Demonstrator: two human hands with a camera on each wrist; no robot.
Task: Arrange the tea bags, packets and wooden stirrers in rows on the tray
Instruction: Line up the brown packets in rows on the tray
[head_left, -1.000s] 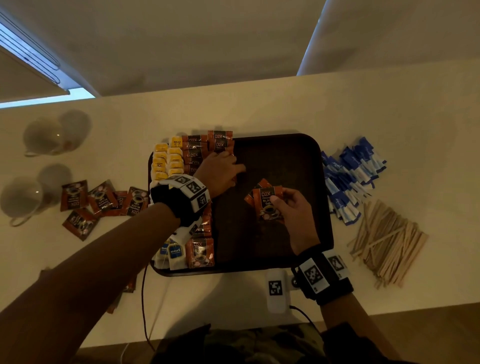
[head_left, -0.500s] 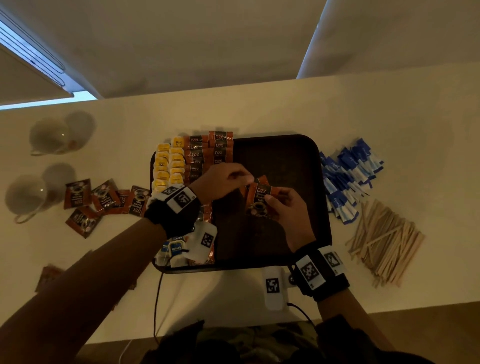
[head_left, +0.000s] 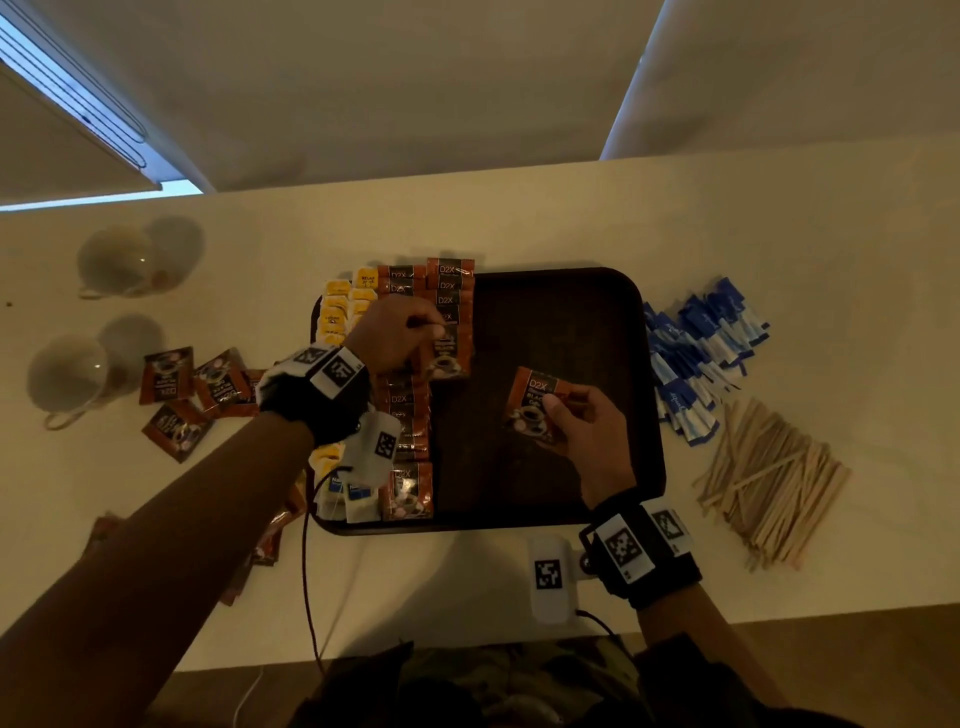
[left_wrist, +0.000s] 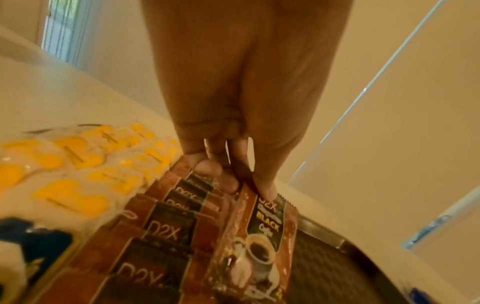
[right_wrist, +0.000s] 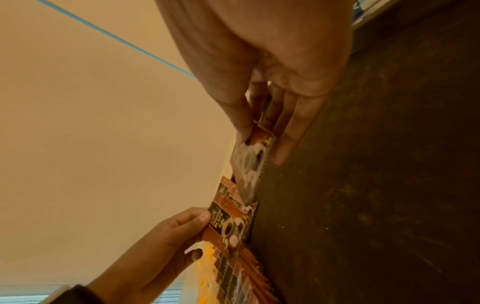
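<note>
A dark tray (head_left: 566, 306) lies on the pale table. Along its left side run rows of yellow tea bags (head_left: 337, 312) and brown coffee packets (head_left: 410, 405). My left hand (head_left: 400, 332) pinches one brown coffee packet (head_left: 449, 353) by its top over the second brown row; the left wrist view shows that packet (left_wrist: 262, 232) hanging from my fingertips (left_wrist: 267, 191). My right hand (head_left: 582, 426) holds a small stack of brown packets (head_left: 530, 405) above the middle of the tray, seen edge-on in the right wrist view (right_wrist: 249, 164).
Blue and white sachets (head_left: 696, 358) and a heap of wooden stirrers (head_left: 769, 478) lie right of the tray. Loose brown packets (head_left: 192, 389) and two cups (head_left: 72, 374) sit to the left. A white tagged device (head_left: 550, 577) lies below the tray.
My left hand took one packet from the right hand's stack and carried it left to the second brown row. My right hand drew back toward the tray's middle with the rest.
</note>
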